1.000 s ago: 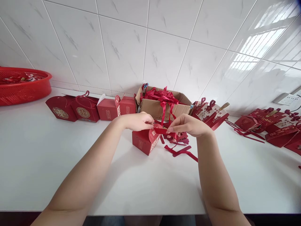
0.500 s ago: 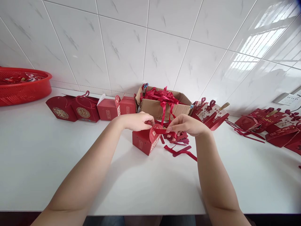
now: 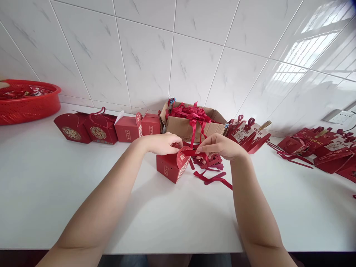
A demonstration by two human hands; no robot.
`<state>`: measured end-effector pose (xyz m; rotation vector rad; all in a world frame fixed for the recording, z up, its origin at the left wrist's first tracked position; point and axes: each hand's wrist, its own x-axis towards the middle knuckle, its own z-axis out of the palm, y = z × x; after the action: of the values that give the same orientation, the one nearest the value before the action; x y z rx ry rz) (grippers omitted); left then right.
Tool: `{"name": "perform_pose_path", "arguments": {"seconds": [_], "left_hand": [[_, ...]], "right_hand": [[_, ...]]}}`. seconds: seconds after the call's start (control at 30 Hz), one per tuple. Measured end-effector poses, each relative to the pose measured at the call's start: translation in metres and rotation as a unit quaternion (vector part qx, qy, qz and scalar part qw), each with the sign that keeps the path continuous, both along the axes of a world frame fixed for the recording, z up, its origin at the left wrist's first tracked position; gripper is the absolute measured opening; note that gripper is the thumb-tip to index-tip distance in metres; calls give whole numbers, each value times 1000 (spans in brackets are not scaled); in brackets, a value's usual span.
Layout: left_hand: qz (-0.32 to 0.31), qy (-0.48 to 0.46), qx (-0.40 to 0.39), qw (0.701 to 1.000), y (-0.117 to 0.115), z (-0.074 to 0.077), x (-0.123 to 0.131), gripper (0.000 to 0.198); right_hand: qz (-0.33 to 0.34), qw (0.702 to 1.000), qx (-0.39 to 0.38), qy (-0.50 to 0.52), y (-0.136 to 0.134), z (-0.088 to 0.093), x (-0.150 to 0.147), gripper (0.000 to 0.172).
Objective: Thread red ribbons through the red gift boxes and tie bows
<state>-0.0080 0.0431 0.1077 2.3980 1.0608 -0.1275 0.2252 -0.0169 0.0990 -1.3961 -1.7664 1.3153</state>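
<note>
Midway, by the look of it: my left hand (image 3: pixel 162 144) clamps curled fingers on the folded red box (image 3: pixel 169 168) on the counter (image 3: pixel 55 185) while my right hand (image 3: pixel 219 146) pinches a ribbon (image 3: pixel 191 152) seemingly not yet fastened.

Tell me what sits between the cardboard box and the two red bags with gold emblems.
In the head view, a small red box with raised flaps stands there, and beside it another red box.
</note>
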Motion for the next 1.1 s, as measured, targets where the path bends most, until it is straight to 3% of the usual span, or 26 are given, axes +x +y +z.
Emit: {"name": "perform_pose_path", "arguments": {"seconds": [0.33,0.57,1.1], "left_hand": [[-6,2,2,1000,2,-2,0,43],[-10,-21,2,1000,-1,1,0,40],[4,-9,4,1000,-1,1,0,40]], "right_hand": [[-17,998,-9,66,3,-3,0,20],[25,992,-26,124,6,-8,-6,20],[15,999,-27,-24,5,-10,-16,17]]}}
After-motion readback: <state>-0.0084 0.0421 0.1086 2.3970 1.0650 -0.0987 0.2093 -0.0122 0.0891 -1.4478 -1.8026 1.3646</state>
